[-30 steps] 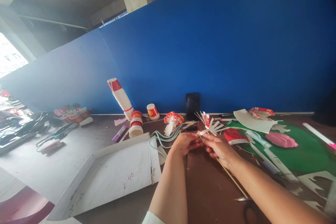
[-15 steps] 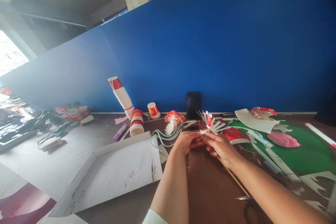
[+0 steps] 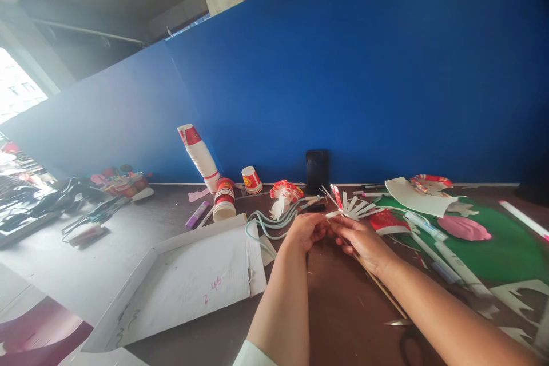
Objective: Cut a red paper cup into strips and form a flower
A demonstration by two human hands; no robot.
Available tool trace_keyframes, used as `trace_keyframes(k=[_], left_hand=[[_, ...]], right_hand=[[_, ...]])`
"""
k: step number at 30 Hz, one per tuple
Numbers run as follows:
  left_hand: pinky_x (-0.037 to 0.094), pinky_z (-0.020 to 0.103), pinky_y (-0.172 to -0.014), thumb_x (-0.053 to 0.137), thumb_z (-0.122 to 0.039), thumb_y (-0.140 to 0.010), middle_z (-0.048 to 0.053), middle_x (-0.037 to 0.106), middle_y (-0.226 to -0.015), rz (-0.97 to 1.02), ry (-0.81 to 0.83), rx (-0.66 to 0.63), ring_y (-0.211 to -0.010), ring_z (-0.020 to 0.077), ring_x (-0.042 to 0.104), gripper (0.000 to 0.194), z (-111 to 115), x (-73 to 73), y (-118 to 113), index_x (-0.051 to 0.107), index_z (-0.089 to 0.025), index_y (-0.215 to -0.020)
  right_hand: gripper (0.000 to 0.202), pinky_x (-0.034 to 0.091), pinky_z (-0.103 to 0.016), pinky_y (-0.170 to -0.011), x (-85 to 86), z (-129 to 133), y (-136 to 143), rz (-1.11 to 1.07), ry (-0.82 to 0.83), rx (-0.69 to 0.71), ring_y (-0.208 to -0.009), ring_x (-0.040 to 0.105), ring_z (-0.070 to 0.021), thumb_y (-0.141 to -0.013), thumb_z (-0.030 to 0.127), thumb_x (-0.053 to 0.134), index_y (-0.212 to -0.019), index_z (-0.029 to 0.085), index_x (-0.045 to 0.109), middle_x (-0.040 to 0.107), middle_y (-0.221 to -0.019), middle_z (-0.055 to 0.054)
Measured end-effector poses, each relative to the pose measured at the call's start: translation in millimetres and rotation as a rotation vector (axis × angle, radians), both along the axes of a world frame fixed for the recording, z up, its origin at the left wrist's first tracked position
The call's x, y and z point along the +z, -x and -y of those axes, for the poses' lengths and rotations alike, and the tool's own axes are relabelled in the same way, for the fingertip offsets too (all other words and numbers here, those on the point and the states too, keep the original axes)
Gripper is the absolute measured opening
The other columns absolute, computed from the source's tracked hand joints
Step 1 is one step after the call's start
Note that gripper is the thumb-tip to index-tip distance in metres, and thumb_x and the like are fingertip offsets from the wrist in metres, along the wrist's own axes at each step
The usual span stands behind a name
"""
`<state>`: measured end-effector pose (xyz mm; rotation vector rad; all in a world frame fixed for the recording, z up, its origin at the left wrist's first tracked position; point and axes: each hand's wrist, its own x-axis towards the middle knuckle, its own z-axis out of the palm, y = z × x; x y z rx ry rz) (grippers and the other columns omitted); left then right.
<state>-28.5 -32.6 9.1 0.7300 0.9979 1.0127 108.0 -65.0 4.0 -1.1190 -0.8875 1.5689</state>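
Observation:
My left hand (image 3: 307, 230) and my right hand (image 3: 355, 238) meet above the brown table, fingers closed together. Between their fingertips is a paper cup piece (image 3: 352, 207) cut into narrow white strips that fan upward, with some red print on it. My right thumb and fingers pinch its base. The left fingers are curled against its near end, and their tips are partly hidden. A thin wooden stick (image 3: 383, 287) slants from under my right palm down towards scissors (image 3: 398, 323), half hidden by my right forearm.
Left of my hands lies a shallow white box lid (image 3: 184, 277). Behind it stand stacked paper cups (image 3: 201, 160) and a single cup (image 3: 251, 180). A red-and-white paper flower (image 3: 285, 191) lies near pale cables (image 3: 266, 223). Rightward are a green mat (image 3: 506, 251), pens and paper scraps.
The strips fan a little lower and wider to the right, and a white strip now curves close by my left fingertips. Both hands stay almost in place.

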Motion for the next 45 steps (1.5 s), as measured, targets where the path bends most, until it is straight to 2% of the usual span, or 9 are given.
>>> trace_keyframes(k=[6, 9, 16, 20, 23, 32, 38, 45], left_hand=[[0.036, 0.015, -0.044, 0.062, -0.010, -0.067, 0.001, 0.054, -0.050, 0.009, 0.025, 0.040, -0.045, 0.0048, 0.047, 0.009, -2, 0.6, -1, 0.060, -0.008, -0.058], [0.035, 0.015, -0.043, 0.063, -0.011, -0.068, 0.001, 0.054, -0.051, 0.015, 0.033, 0.051, -0.045, 0.0047, 0.047, 0.009, -2, 0.9, -2, 0.061, -0.008, -0.059], [0.034, 0.014, -0.042, 0.066, -0.011, -0.068, 0.001, 0.053, -0.051, 0.013, 0.055, 0.054, -0.045, 0.0048, 0.046, 0.010, 0, 4.5, -3, 0.061, -0.008, -0.061], [0.034, 0.014, -0.042, 0.061, -0.008, -0.069, 0.000, 0.051, -0.050, -0.013, 0.073, 0.074, -0.044, 0.0043, 0.044, 0.012, 0, 5.1, -4, 0.059, -0.009, -0.058], [0.035, 0.015, -0.042, 0.058, -0.006, -0.067, 0.000, 0.050, -0.048, -0.063, 0.076, 0.096, -0.043, 0.0049, 0.044, 0.013, -1, 4.4, -5, 0.057, -0.009, -0.054], [0.033, 0.017, -0.040, 0.060, -0.009, -0.065, 0.001, 0.051, -0.046, -0.179, 0.039, 0.125, -0.042, 0.0068, 0.045, 0.014, -1, 3.5, -10, 0.057, -0.011, -0.052], [0.035, 0.015, -0.042, 0.064, -0.012, -0.067, 0.001, 0.052, -0.049, -0.089, 0.026, 0.075, -0.043, 0.0049, 0.045, 0.014, 0, 3.6, -6, 0.058, -0.010, -0.054], [0.041, 0.015, -0.047, 0.068, -0.013, -0.069, 0.000, 0.053, -0.053, 0.024, 0.008, 0.017, -0.048, 0.0054, 0.049, 0.010, 0, 1.5, -3, 0.062, -0.008, -0.063]], right_hand=[[0.021, 0.048, -0.015, -0.046, 4.0, 1, 1, 0.091, 0.050, -0.047, -0.063, 0.065, -0.0108, -0.072, 0.017, 0.073, -0.093, 0.019, 0.072, 0.071, -0.076, -0.003], [0.022, 0.054, -0.018, -0.052, 5.7, 1, 0, 0.088, 0.035, -0.045, -0.069, 0.068, -0.0132, -0.074, 0.014, 0.071, -0.095, 0.020, 0.072, 0.072, -0.082, -0.004], [0.033, 0.054, -0.017, -0.050, 6.5, 2, 0, 0.102, 0.023, -0.059, -0.068, 0.068, -0.0124, -0.074, 0.008, 0.067, -0.104, 0.022, 0.070, 0.073, -0.087, -0.003], [0.030, 0.053, -0.016, -0.049, 3.7, 1, 0, 0.105, 0.014, -0.057, -0.068, 0.068, -0.0125, -0.074, 0.012, 0.069, -0.102, 0.022, 0.071, 0.074, -0.089, -0.003], [0.028, 0.053, -0.016, -0.046, 1.1, 0, 1, 0.128, 0.020, -0.063, -0.067, 0.069, -0.0136, -0.074, 0.014, 0.071, -0.101, 0.021, 0.071, 0.073, -0.084, -0.004], [0.026, 0.054, -0.018, -0.048, 2.2, 3, 3, 0.161, 0.006, -0.064, -0.069, 0.069, -0.0152, -0.073, 0.014, 0.071, -0.099, 0.020, 0.071, 0.073, -0.079, -0.003], [0.027, 0.052, -0.016, -0.049, 4.2, 1, -2, 0.046, 0.062, -0.059, -0.069, 0.068, -0.0124, -0.075, 0.011, 0.068, -0.099, 0.022, 0.071, 0.074, -0.085, -0.002], [0.023, 0.049, -0.012, -0.047, 2.0, -4, -12, -0.157, 0.131, 0.036, -0.061, 0.066, -0.0084, -0.070, 0.008, 0.071, -0.088, 0.023, 0.073, 0.075, -0.080, -0.001]])
